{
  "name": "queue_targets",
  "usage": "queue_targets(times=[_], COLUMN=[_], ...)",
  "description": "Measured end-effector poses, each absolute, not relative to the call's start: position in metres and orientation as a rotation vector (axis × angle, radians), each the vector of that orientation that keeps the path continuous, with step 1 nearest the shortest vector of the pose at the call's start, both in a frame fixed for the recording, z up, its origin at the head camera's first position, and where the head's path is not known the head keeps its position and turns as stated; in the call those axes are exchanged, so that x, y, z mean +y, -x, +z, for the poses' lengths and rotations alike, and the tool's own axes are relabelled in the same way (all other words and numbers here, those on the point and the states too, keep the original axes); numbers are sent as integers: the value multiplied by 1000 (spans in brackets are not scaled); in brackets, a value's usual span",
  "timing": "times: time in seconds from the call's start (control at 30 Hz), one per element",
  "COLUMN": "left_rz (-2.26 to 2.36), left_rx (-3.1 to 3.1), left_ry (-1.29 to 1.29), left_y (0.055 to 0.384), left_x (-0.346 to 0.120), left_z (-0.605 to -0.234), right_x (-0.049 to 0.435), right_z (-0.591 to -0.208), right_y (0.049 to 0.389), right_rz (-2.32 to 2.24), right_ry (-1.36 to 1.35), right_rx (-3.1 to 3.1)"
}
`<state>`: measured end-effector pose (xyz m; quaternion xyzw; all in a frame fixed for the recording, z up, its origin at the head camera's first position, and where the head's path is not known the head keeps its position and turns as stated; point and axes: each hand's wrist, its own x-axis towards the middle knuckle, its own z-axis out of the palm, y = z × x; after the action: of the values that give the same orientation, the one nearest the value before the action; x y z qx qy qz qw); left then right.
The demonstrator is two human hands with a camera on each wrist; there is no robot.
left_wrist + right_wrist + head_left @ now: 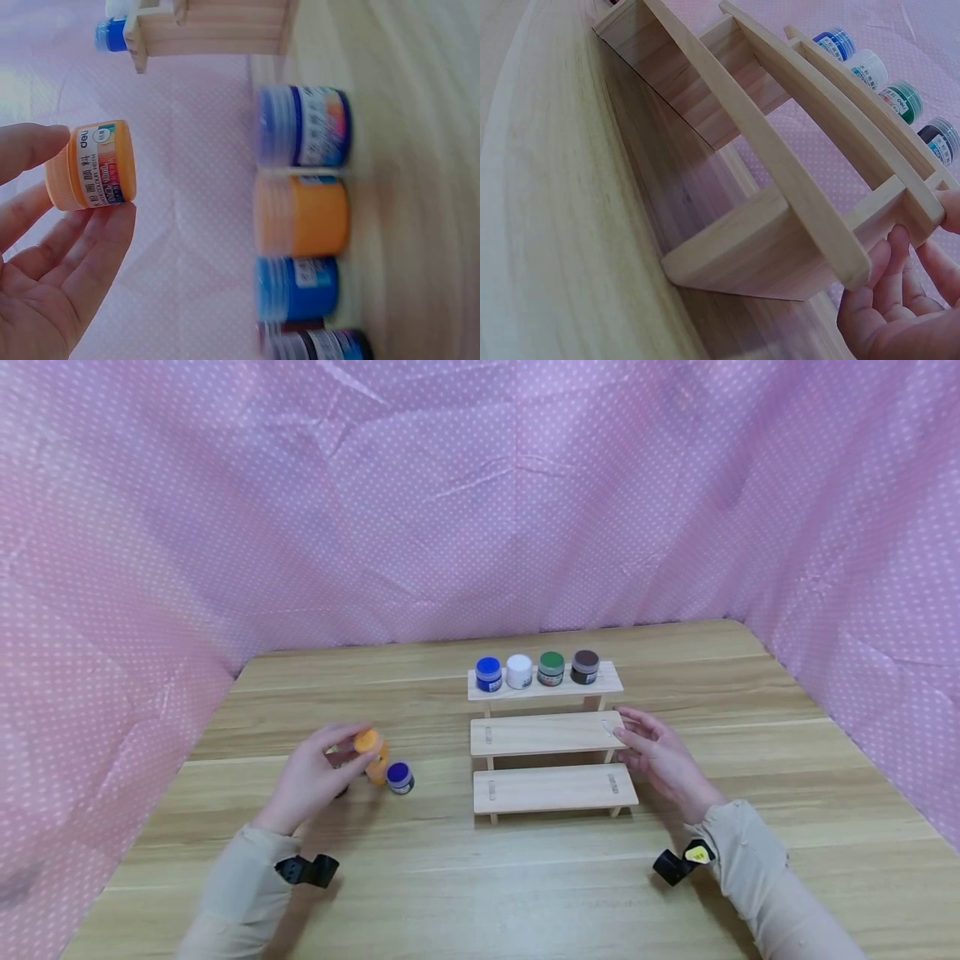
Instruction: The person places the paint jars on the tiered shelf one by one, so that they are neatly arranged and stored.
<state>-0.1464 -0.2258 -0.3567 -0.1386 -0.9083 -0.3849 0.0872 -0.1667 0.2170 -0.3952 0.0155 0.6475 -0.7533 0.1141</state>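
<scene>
My left hand [315, 777] pinches an orange paint jar [101, 165] between thumb and fingers, raised over the table. Below it stands a row of jars: a purple one [401, 778], another orange one [304, 216], a blue one [300, 289] and a black-based one [322, 346]; a dark red jar is mostly hidden behind the last. On the right, my right hand [663, 760] grips the right end of the middle step of a three-step wooden rack [547, 733], thumb on top and fingers underneath.
Along the rack's top step stand blue [489, 674], white [519, 672], green [551, 669] and brown [585, 667] jars. The wooden table [540, 885] ends at a pink dotted curtain [450, 510] behind and at the sides.
</scene>
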Motion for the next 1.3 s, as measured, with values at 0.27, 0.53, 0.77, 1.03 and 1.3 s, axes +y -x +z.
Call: queue_targets(times=[0.27, 0.53, 0.77, 1.03, 1.3], left_rz=[-1232, -1350, -1454, -1469, -1516], left_rx=[-2669, -2582, -2535, -2541, -2488], left_ry=[429, 468, 445, 465, 498], left_y=[153, 159, 163, 166, 169], left_x=[-209, -192, -177, -158, -137], left_z=[-347, -342, -341, -337, -333], right_x=[218, 218, 218, 217, 218], right_z=[-396, -397, -397, -397, -398], right_y=[167, 168, 169, 170, 170], right_rz=[-2192, -2191, -2202, -2202, -2195], right_ry=[-35, -36, -38, -43, -38], right_rx=[1920, 1916, 1903, 1913, 1915])
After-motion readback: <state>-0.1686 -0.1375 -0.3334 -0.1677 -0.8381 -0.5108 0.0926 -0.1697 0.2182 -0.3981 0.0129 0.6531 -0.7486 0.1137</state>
